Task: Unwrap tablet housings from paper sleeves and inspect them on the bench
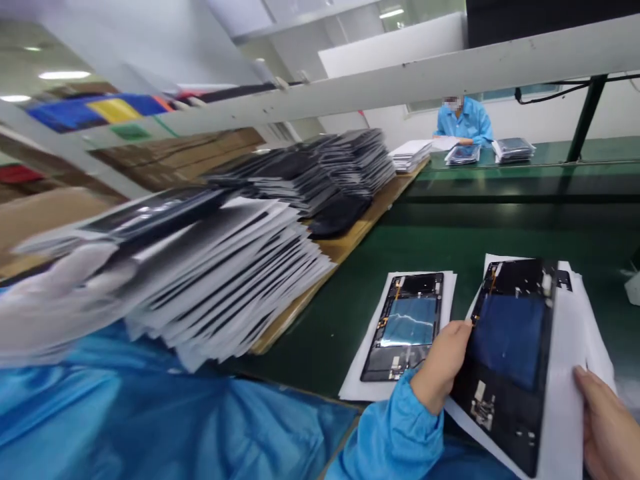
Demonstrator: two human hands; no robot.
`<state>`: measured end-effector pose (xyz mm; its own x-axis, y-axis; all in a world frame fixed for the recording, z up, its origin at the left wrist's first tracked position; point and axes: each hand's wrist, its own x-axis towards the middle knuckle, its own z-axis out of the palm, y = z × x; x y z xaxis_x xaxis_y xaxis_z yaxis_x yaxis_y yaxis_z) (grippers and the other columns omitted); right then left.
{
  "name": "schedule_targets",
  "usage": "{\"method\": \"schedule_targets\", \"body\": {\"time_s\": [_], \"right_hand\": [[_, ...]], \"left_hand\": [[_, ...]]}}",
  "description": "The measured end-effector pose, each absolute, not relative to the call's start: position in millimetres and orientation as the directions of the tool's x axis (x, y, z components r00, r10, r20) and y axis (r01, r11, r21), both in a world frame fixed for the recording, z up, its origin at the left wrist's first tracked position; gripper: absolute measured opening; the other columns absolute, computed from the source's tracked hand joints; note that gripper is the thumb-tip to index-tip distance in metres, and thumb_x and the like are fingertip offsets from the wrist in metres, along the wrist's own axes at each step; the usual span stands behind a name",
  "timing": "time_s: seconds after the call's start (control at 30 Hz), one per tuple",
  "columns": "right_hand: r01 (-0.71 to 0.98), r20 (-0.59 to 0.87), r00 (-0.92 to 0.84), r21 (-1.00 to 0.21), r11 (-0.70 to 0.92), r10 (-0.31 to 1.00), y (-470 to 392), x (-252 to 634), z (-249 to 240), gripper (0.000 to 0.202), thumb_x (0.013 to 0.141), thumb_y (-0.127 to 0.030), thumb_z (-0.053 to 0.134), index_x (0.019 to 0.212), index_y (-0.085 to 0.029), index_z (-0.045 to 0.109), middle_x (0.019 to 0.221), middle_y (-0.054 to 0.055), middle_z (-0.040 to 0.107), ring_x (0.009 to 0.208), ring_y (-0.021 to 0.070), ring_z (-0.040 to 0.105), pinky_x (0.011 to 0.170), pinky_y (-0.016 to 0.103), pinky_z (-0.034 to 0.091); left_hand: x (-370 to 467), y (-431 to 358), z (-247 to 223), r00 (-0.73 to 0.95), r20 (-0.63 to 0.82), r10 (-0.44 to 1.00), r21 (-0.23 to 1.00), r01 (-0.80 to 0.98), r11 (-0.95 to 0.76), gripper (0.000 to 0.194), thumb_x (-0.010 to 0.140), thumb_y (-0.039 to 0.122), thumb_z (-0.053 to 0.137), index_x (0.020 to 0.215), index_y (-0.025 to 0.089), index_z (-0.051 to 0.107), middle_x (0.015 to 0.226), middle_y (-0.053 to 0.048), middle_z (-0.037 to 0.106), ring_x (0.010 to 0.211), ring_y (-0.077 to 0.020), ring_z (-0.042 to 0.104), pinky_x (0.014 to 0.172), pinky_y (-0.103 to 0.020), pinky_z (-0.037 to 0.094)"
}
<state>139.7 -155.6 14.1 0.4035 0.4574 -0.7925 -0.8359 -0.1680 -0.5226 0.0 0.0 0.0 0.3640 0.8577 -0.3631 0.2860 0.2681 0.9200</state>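
Observation:
My left hand point(447, 360) grips the left edge of a black tablet housing point(507, 347) with a blue panel inside, tilted above a paper-lined pile. My right hand point(605, 420) pinches the right edge of a white sheet point(567, 373) beneath that housing. Part of another housing shows behind it at the upper right. To the left, a second open tablet housing point(410, 327) lies flat on white paper on the green table point(320, 353).
A gloved hand point(65, 300) of another person is at the left, by a tall stack of paper-separated panels point(240, 280). More dark stacks point(345, 167) line the wooden board point(285, 323). A person in blue point(465, 120) sits across the table. A shelf beam point(425, 77) crosses above.

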Motion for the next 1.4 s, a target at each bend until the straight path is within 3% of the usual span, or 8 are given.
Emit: {"method": "schedule_targets", "body": {"time_s": [0.27, 0.43, 0.73, 0.83, 0.9, 1.03, 1.17, 1.4], "right_hand": [[-0.811, -0.755, 0.456, -0.57, -0.129, 0.471, -154.3, 141.1, 20.6, 0.047, 0.066, -0.032, 0.067, 0.107, -0.018, 0.048, 0.094, 0.006, 0.061, 0.089, 0.0237, 0.058, 0.065, 0.028, 0.052], [-0.796, -0.801, 0.48, -0.569, -0.206, 0.358, -154.8, 149.9, 23.7, 0.043, 0.061, -0.03, 0.065, 0.099, -0.019, 0.048, 0.118, 0.01, 0.05, 0.101, 0.0302, 0.052, 0.054, 0.027, 0.053], [-0.791, -0.813, 0.432, -0.55, -0.268, 0.39, -154.0, 148.8, 20.2, 0.065, 0.042, -0.039, 0.071, 0.1, -0.018, 0.048, 0.116, 0.012, 0.052, 0.086, 0.0252, 0.056, 0.052, 0.026, 0.05], [-0.666, -0.735, 0.539, -0.671, -0.325, 0.412, -161.7, 155.4, 15.2, 0.066, 0.047, -0.048, 0.067, 0.102, -0.017, 0.048, 0.114, 0.012, 0.053, 0.084, 0.0246, 0.056, 0.061, 0.031, 0.05], [-0.391, -0.57, 0.709, -0.808, -0.44, 0.415, -166.9, 165.0, 11.1, 0.06, 0.058, -0.057, 0.058, 0.103, -0.018, 0.051, 0.11, 0.011, 0.056, 0.09, 0.0268, 0.055, 0.077, 0.038, 0.045], [0.186, -0.233, 0.825, -0.748, -0.637, 0.514, -164.4, 192.3, 10.7, 0.052, 0.078, -0.054, 0.038, 0.113, -0.018, 0.052, 0.121, 0.011, 0.05, 0.113, 0.0286, 0.04, 0.095, 0.041, 0.029], [0.217, -0.298, 0.787, -0.686, -0.694, 0.54, -146.1, 215.7, 9.9, 0.056, 0.081, -0.049, 0.041, 0.123, -0.012, 0.044, 0.118, 0.017, 0.05, 0.11, 0.0309, 0.042, 0.091, 0.046, 0.032], [0.19, -0.396, 0.692, -0.707, -0.681, 0.604, -131.8, 224.5, 8.1, 0.031, 0.085, -0.037, 0.049, 0.105, -0.014, 0.054, 0.106, 0.008, 0.054, 0.09, 0.0216, 0.054, 0.077, 0.042, 0.045]], "left_hand": [[-3.4, -0.3, 4.4, 0.343, -0.316, 0.885, 0.871, 0.475, 0.127, 0.035, 0.077, 0.044, 0.039, 0.07, 0.013, 0.055, 0.075, -0.005, 0.059, 0.078, -0.0202, 0.053, 0.07, -0.028, 0.038], [-53.5, 34.1, 6.6, 0.219, -0.223, 0.95, 0.837, 0.543, 0.071, 0.038, 0.077, 0.044, 0.037, 0.076, 0.013, 0.059, 0.081, -0.006, 0.062, 0.081, -0.0207, 0.055, 0.072, -0.028, 0.04], [-134.4, 84.4, -12.9, -0.075, -0.183, 0.98, 0.497, 0.853, 0.158, 0.037, 0.082, 0.036, 0.034, 0.076, 0.011, 0.06, 0.084, -0.012, 0.064, 0.082, -0.0226, 0.059, 0.07, -0.027, 0.041], [-129.8, 83.8, -14.7, -0.109, -0.195, 0.975, 0.382, 0.907, 0.178, 0.036, 0.082, 0.03, 0.033, 0.081, 0.008, 0.061, 0.088, -0.02, 0.062, 0.087, -0.031, 0.057, 0.074, -0.036, 0.04], [-116.9, 79.9, -11.5, -0.119, -0.15, 0.981, 0.307, 0.938, 0.161, 0.038, 0.082, 0.03, 0.032, 0.094, 0.005, 0.058, 0.093, -0.025, 0.059, 0.092, -0.0363, 0.055, 0.077, -0.043, 0.038], [-63.8, 58.9, 0.7, 0.185, -0.069, 0.98, 0.435, 0.89, -0.137, 0.044, 0.084, 0.035, 0.027, 0.105, 0.008, 0.055, 0.105, -0.018, 0.058, 0.103, -0.0279, 0.051, 0.09, -0.036, 0.035], [3.0, 26.3, 12.1, 0.526, -0.258, 0.81, 0.725, 0.66, -0.198, 0.046, 0.083, 0.046, 0.029, 0.092, 0.013, 0.06, 0.097, -0.009, 0.062, 0.094, -0.0213, 0.055, 0.083, -0.027, 0.039], [41.1, 18.1, 16.7, 0.477, -0.302, 0.825, 0.501, 0.816, -0.288, 0.037, 0.083, 0.04, 0.025, 0.08, 0.017, 0.055, 0.087, -0.011, 0.062, 0.084, -0.0248, 0.058, 0.072, -0.031, 0.04]]}}
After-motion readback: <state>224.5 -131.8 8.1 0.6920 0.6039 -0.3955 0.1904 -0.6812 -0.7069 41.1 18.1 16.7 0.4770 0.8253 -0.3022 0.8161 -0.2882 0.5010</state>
